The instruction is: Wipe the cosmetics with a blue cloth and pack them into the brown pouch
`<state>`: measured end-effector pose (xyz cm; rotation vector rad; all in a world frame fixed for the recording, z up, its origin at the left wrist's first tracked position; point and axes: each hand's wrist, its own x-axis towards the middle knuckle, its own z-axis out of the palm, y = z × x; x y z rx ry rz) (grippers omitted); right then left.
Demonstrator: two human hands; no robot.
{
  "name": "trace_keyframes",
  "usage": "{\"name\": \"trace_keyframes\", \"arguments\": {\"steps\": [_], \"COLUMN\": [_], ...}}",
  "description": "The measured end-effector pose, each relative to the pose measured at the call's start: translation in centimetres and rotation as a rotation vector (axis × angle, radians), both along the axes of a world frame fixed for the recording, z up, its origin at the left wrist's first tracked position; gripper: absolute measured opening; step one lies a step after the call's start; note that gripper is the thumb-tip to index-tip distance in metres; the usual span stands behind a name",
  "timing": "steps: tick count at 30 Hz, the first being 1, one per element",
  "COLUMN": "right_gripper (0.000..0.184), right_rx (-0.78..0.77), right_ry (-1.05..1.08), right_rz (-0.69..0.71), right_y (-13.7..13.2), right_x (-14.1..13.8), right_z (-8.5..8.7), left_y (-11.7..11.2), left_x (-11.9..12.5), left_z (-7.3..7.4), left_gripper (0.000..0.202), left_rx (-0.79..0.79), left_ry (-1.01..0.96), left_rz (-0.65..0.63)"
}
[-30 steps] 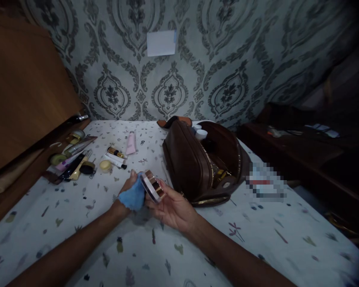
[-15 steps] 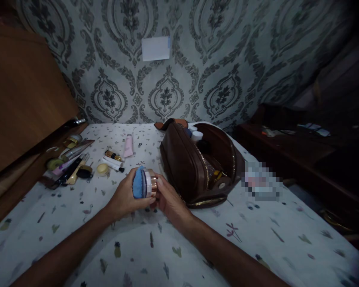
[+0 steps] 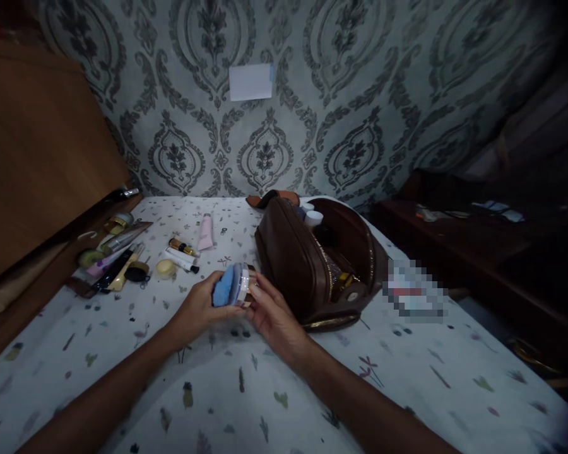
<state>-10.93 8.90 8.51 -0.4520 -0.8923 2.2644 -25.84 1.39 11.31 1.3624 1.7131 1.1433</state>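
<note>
My left hand (image 3: 199, 310) is closed on a blue cloth (image 3: 223, 288) and presses it against a small round jar (image 3: 244, 287) with a copper-coloured rim. My right hand (image 3: 271, 313) grips the same jar from the right, fingers curled round its edge. Both hands hover just above the patterned bed sheet (image 3: 265, 391), left of an open brown leather toiletry bag (image 3: 303, 261) with bottles inside.
Several cosmetics lie at the left: a pink tube (image 3: 205, 231), a gold-capped bottle (image 3: 182, 246), a small yellow pot (image 3: 165, 268), brushes and tubes (image 3: 111, 252). A wooden headboard (image 3: 38, 157) stands left, patterned wallpaper behind, a dark side table (image 3: 454, 233) right.
The jar turned from facing me to edge-on, and both hands closed in on it, with the blue cloth brought against its left side. The hands shifted slightly up toward the bag.
</note>
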Motion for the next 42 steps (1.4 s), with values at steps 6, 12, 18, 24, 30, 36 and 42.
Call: {"name": "trace_keyframes", "arguments": {"steps": [6, 12, 18, 24, 30, 36, 42], "right_gripper": [0.059, 0.065, 0.068, 0.072, 0.075, 0.081, 0.085], "right_rx": [0.012, 0.071, 0.330, 0.493, 0.342, 0.248, 0.109], "right_ry": [0.025, -0.073, -0.227, -0.282, -0.177, -0.088, -0.090], "right_rz": [-0.075, -0.110, -0.110, -0.129, 0.139, 0.225, 0.035], "right_y": [-0.1, -0.2, -0.3, -0.7, -1.3, -1.9, -1.4], "right_x": [-0.2, -0.2, -0.1, 0.1, 0.6, 0.3, 0.0], "right_z": [0.1, -0.2, -0.5, -0.6, 0.4, 0.2, -0.1], "left_y": [0.1, -0.3, -0.9, -0.8, -0.8, -0.8, -0.7], "left_x": [-0.5, -0.5, -0.2, 0.2, 0.3, 0.9, 0.0], "left_z": [-0.7, -0.4, -0.5, -0.3, -0.8, -0.6, -0.6], "left_gripper": [0.038, 0.034, 0.035, 0.043, 0.052, 0.044, 0.041], "left_rx": [0.016, 0.152, 0.239, 0.173, 0.144, 0.147, 0.245], "left_ry": [0.083, 0.316, 0.433, 0.191, -0.012, 0.004, 0.180], "left_rz": [0.007, -0.060, 0.102, 0.036, 0.116, 0.186, 0.337]}}
